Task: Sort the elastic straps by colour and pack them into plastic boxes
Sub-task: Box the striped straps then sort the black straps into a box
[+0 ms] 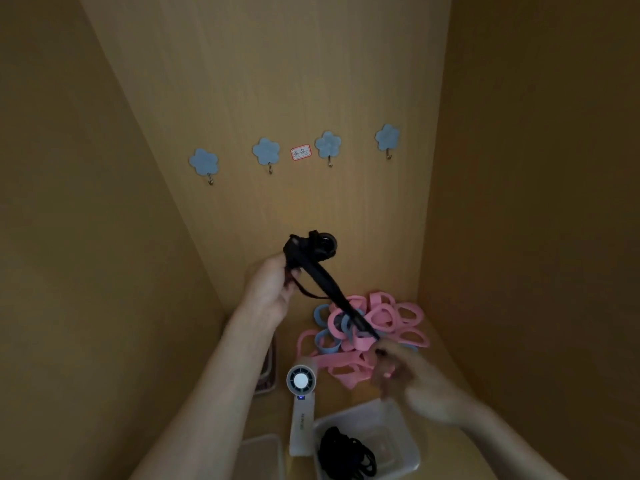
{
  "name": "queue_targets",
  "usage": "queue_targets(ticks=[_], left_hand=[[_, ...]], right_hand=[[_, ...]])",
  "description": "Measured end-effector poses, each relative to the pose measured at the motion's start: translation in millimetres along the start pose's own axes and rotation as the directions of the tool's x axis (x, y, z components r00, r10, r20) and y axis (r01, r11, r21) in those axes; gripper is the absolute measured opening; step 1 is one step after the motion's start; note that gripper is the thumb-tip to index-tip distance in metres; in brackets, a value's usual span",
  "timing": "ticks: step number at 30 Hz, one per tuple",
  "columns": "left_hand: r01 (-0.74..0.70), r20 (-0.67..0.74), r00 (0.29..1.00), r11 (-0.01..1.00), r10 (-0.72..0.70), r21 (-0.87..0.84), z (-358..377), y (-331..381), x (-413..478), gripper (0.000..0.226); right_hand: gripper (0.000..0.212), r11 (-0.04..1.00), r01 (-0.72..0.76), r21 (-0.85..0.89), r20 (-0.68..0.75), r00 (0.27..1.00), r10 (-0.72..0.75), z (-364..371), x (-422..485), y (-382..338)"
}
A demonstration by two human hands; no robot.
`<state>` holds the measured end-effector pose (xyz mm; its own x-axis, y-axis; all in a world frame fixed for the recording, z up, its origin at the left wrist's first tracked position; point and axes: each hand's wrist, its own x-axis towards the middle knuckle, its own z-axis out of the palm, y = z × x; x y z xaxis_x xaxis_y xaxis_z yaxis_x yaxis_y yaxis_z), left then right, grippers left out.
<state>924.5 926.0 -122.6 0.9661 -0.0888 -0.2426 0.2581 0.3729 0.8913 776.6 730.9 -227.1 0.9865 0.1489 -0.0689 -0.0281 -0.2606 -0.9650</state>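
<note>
Stretching a black strap (332, 294) straight for packing: left hand (273, 289) grips its bunched top, blurred right hand (398, 372) seemingly pinches its bottom.

Bare left forearm (225, 375) and bare right forearm (502, 438), left grip (270, 289) sharply defined, right grip (412, 382) blurred.

- Back panel (277, 81) & side walls (69, 202): wood-grain board, matt, smooth.
- Flower hooks (266, 151): blue pads look soft, matt; hook bits metal, slight shine.
- Label (300, 152): paper, matt.
- Black strap (332, 289): stretchy cloth, matt.
- Pink/blue straps (381, 317): cloth-like, matt, smooth.
- Box (401, 441): translucent plastic, smooth, faint sheen.
- Fan (302, 424): white plastic, glossy.
</note>
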Motion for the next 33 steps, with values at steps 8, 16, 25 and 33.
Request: queue_targets(ticks=[8, 16, 25, 33], left_hand=[[-0.101, 0.575, 0.807, 0.929, -0.133, 0.356, -1.4, -15.5, -53.7, 0.020], [-0.167, 0.544, 0.790, 0.754, -0.283, 0.635, -23.2, -40.2, -45.8, 0.017], [-0.197, 0.311, 0.940, 0.519, -0.141, 0.832, -12.9, -47.1, -24.0, 0.021], [-0.221, -0.009, 0.969, 0.876, 0.249, 0.429, 17.2, -54.3, -17.2, 0.013]], right_hand=[[0.023, 0.975, -0.021, 0.221, -0.442, 0.889, 0.120, -53.5, 42.5, -8.2], [0.042, 0.912, 0.203, 0.357, -0.499, 0.867, 0.002, -61.7, 63.5, -37.7], [0.025, 0.665, 0.329, -0.671, -0.385, 0.612, -0.691, -55.2, 51.4, -77.4], [0.025, 0.799, 0.247, -0.548, -0.556, 0.606, -0.569, 33.3, 27.5, -51.5]])
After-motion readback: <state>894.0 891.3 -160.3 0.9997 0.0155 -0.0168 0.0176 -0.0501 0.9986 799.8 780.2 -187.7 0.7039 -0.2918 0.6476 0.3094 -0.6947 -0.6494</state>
